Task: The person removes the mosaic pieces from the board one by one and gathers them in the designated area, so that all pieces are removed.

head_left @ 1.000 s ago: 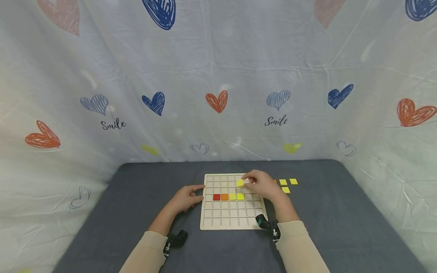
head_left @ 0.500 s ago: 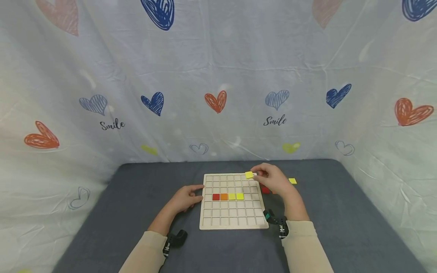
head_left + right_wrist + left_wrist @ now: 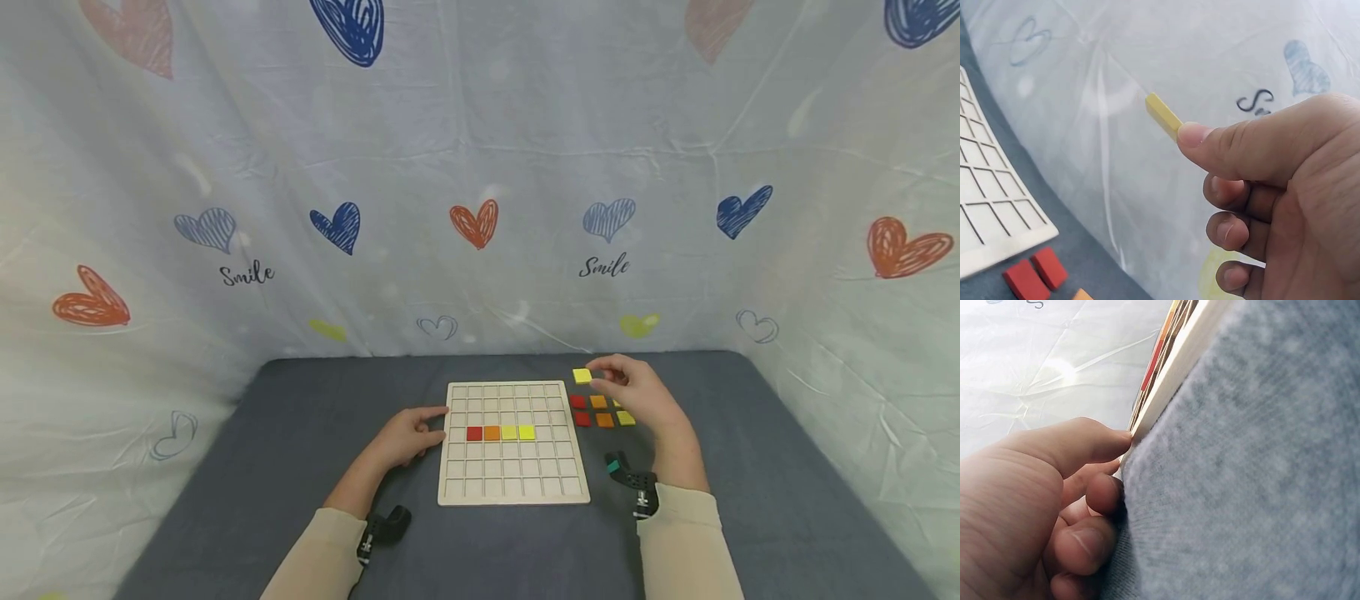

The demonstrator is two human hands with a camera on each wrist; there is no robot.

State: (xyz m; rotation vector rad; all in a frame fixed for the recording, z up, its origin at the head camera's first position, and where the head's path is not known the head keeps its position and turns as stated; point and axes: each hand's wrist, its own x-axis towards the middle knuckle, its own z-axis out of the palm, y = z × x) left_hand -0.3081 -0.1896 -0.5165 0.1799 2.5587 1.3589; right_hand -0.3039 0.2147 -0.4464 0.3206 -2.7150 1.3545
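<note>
Just then, your right hand [image 3: 636, 390] pinched a yellow tile [image 3: 582, 377] near the far edge of the desk [image 3: 345, 400], beyond loose tiles [image 3: 604, 421] lying beside the grid board [image 3: 513, 501]. Your left hand [image 3: 403, 437], thumb and forefinger spread apart, touched the board's left edge; four placed tiles [image 3: 492, 433] formed one row.

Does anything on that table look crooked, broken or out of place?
No, nothing stands out as spilled or broken. The grid board lies flat, four tiles sit squarely in one row, and the loose tiles form tidy rows beside it, though the right hand partly covers them. One yellow tile is raised, pinched in that hand.
</note>
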